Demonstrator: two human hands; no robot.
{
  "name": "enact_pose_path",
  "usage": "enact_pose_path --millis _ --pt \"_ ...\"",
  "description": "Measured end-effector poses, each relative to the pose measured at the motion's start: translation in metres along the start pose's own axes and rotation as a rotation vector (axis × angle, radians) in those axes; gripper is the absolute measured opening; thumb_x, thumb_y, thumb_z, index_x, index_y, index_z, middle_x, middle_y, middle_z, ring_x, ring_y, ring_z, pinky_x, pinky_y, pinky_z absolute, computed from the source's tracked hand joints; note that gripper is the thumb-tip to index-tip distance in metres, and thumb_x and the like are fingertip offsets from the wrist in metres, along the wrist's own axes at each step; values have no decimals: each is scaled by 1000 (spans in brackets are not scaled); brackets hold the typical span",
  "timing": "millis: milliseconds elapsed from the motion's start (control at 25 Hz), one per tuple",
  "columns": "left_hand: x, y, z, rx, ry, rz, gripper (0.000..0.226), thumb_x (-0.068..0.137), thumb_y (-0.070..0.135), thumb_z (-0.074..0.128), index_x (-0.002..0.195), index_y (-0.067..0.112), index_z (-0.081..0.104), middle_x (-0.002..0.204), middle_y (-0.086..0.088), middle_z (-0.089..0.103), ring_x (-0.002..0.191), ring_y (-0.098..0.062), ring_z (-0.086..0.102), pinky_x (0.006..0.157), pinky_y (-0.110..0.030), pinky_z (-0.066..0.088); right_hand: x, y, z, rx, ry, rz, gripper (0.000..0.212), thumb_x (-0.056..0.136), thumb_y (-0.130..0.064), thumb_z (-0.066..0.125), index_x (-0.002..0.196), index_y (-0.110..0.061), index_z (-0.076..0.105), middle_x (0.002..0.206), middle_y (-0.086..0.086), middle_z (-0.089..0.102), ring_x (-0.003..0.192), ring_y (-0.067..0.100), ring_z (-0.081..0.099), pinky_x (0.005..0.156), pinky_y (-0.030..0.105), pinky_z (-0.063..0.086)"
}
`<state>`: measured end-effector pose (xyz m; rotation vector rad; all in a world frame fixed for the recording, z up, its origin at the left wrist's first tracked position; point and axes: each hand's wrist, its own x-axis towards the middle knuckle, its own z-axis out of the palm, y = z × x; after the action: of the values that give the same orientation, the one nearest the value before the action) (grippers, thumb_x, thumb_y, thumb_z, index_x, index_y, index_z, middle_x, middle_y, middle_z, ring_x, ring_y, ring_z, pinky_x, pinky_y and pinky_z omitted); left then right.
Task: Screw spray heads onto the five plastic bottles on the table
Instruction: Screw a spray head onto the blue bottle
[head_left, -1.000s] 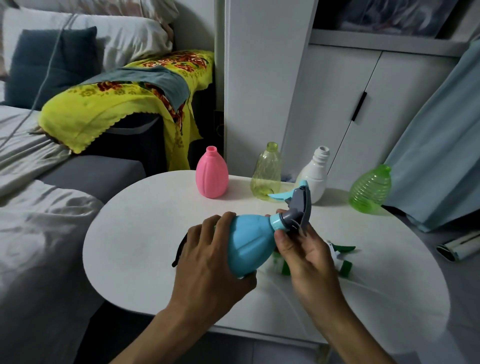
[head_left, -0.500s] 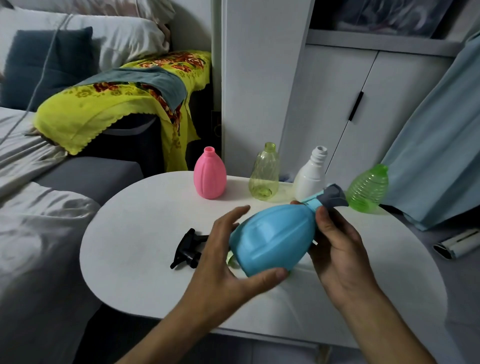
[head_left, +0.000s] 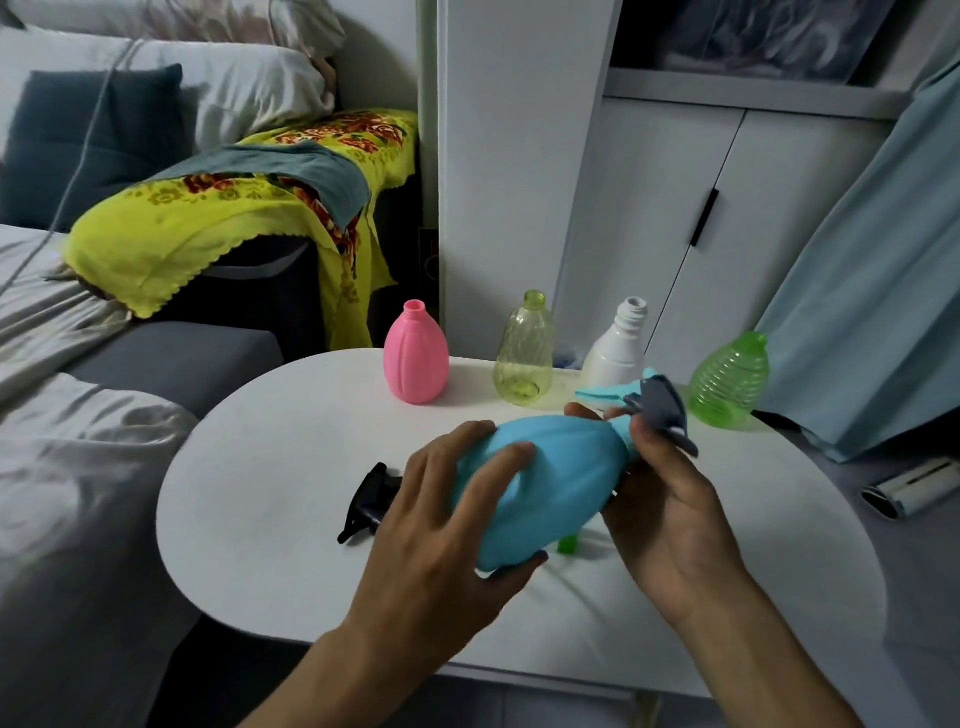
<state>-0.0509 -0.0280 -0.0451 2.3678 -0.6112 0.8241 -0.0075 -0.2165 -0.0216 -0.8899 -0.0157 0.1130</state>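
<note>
blue bottle (head_left: 540, 483), black spray head (head_left: 370, 501) beside

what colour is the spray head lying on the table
Black, best seen in the head view.

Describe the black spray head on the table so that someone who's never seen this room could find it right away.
Start at the round white table beside the grey bed. The black plastic spray head lies on its side near the table's middle, just left of the left hand that holds the light blue plastic bottle. It is the only black thing on the tabletop.
</note>
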Motion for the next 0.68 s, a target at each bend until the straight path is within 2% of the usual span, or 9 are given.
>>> enact_pose_path --millis 80,120,200,280,360,440,560,600,680 --pt "-3 5 2 50 -41 110 82 71 47 79 140 31 37 145 -4 36 130 -23 41 104 -35 41 0 -5 1 93 -11 31 27 71 -41 80 78 -16 73 100 15 77 101 28 73 83 42 59" --pt "-2 8 1 -48 -103 81 83 71 51 79 140 35 37 146 2 36 132 -17 41 105 -33 42 0 -7 1 139 17 40 30 72 -43 79 66 -16 68 84 12 77 90 27 75 77 42 60" --pt "4 14 -5 -458 -285 -187 95 61 60 84 141 43 36 141 19 44 129 -8 48 102 -27 47 0 -12 0 159 12 30 40 71 -43 80 54 -17 54 62 6 66 74 24 73 71 38 60" --pt "9 13 -11 -932 -475 -530 92 54 53 91 134 45 46 127 14 60 116 -10 61 95 -35 54 0 -14 -1 91 -84 22 44 71 -43 81 53 -18 50 59 6 62 74 23 70 74 38 59" --pt "13 7 -12 -1171 -578 -683 75 57 41 92 124 40 59 119 4 68 109 -18 67 90 -41 57 0 -11 -1 27 -133 40 43 75 -43 78 54 -17 50 61 7 65 78 25 70 80 40 57" --pt "13 8 -11 -1042 -515 -641 68 57 38 91 119 39 63 114 5 70 104 -17 68 85 -37 59 0 -8 2 -48 -67 50 41 75 -41 76 54 -18 49 61 7 64 82 24 70 87 45 52" --pt "8 13 -6 -632 -330 -478 76 55 45 90 122 40 57 112 12 66 101 -10 66 80 -33 58 3 -5 4 -90 48 30 38 77 -37 71 53 -19 49 58 5 62 78 19 69 88 45 50" --pt "5 13 -4 -587 -297 -448 78 54 47 90 123 40 56 113 12 66 102 -9 66 80 -31 58 3 -5 4 -88 63 20 37 77 -36 71 53 -19 48 57 5 61 76 19 68 89 46 51" --pt "7 11 -4 -834 -309 -568 82 50 47 92 124 39 58 117 7 67 105 -15 67 80 -33 58 1 -8 4 -26 43 9 38 79 -35 69 52 -20 47 57 3 60 73 17 66 87 45 53"
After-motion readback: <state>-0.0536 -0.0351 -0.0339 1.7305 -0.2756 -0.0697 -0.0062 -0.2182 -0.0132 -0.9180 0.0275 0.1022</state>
